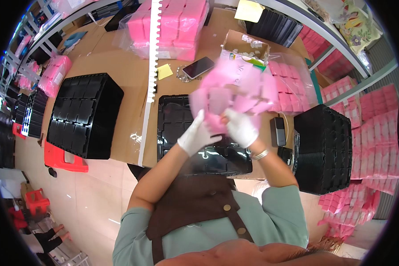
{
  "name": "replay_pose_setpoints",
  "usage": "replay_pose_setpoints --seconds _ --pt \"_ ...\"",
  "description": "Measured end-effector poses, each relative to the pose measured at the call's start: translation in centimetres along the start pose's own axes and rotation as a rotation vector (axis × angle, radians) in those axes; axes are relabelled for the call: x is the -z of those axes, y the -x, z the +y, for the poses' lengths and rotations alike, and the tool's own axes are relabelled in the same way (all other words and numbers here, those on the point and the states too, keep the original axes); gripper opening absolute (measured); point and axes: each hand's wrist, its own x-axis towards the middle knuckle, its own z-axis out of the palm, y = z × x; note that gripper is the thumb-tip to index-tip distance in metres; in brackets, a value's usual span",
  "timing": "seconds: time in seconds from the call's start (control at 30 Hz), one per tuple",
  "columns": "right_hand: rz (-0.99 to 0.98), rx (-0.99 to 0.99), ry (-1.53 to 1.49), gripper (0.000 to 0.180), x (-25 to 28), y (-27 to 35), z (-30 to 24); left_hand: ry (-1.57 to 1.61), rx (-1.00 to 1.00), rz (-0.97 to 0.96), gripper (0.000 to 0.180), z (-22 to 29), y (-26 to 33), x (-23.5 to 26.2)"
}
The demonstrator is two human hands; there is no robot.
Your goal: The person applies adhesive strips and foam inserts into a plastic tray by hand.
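Observation:
A thin pink plastic piece [248, 84], creased and smeared by motion, is raised over the table in front of me. My right hand [241, 129], in a white glove, has its fingers curled on the lower edge of this piece. Beside that edge is my left hand [195, 135], also gloved, with thumb and fingers spread; whether its fingertips touch the plastic I cannot tell. Beneath both hands lies a black plastic tray [177, 108] with moulded compartments, partly hidden by the hands and the pink plastic.
Stacks of black trays stand left [84, 115] and right [326, 148]. Behind are a phone [198, 68], a yellow note [164, 72], an open carton [239, 41] and bagged pink packs [166, 26]. A white notched strip [152, 57] crosses the table; a power bank [278, 131] lies right.

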Motion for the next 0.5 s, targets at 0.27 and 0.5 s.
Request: replay_pose_setpoints --seconds 0.27,0.5 --pt "0.465 -0.370 0.191 0.018 -0.5 4.1 3.2 -0.255 -0.011 0.564 0.034 2.2 4.5 7.9" --pt "-0.001 -0.532 0.139 0.040 -1.5 5.2 8.1 -0.301 0.044 0.509 0.045 2.7 6.0 10.3"
